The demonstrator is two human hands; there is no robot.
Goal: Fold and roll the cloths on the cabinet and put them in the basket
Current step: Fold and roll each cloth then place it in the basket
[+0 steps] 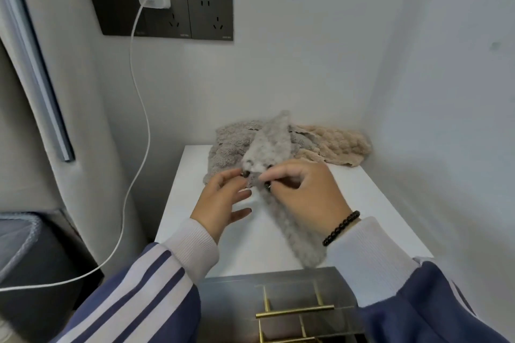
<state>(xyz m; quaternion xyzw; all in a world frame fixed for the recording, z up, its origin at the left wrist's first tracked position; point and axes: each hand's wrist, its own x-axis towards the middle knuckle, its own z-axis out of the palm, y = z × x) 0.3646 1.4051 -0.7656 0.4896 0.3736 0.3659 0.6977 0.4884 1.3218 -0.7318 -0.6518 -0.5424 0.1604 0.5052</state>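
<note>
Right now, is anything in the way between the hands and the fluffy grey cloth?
No. Both hands already hold the long fluffy grey cloth: the left hand and right hand pinch it above the white cabinet top. The basket's position isn't certain.

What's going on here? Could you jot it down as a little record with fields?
Surface: white cabinet top
In hand: grey cloth, partly lifted
Left hand: pinches the cloth's edge
Right hand: pinches the same edge
Waiting: darker grey cloth and beige cloth at the back
Left of the cabinet: charger cable
</note>
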